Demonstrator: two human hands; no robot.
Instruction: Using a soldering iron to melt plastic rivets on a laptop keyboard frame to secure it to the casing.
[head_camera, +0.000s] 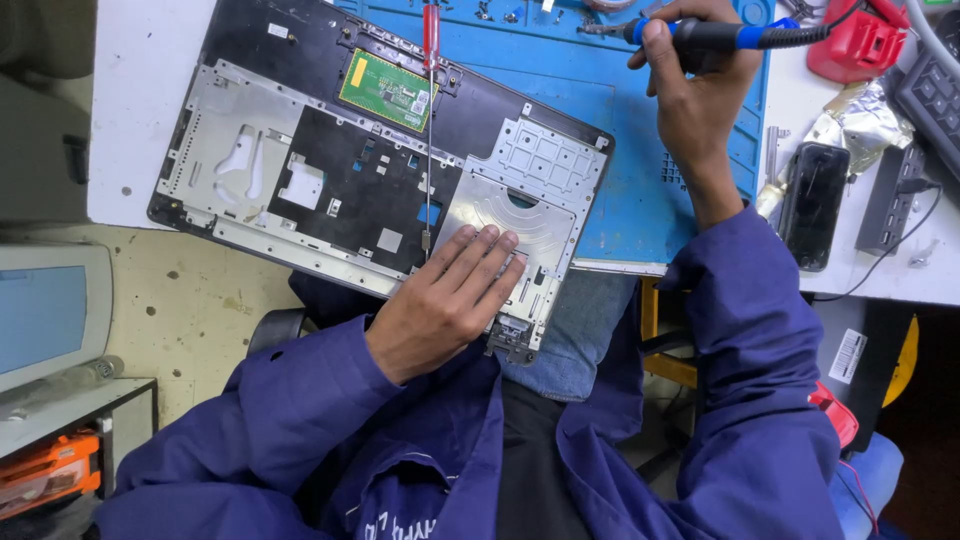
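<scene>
A black laptop case panel lies inside-up across the white table and a blue work mat, with silver metal plates and a small green circuit board. My left hand rests flat on the panel's near right corner, fingers together on the metal plate. A thin red-handled screwdriver lies along the panel, its tip close to my left fingers. My right hand is over the blue mat and grips a black and blue soldering iron with a ribbed cable.
A black phone and crumpled foil lie right of the mat. A red tool stand sits at the back right beside a dark device. An old monitor and orange box are at lower left.
</scene>
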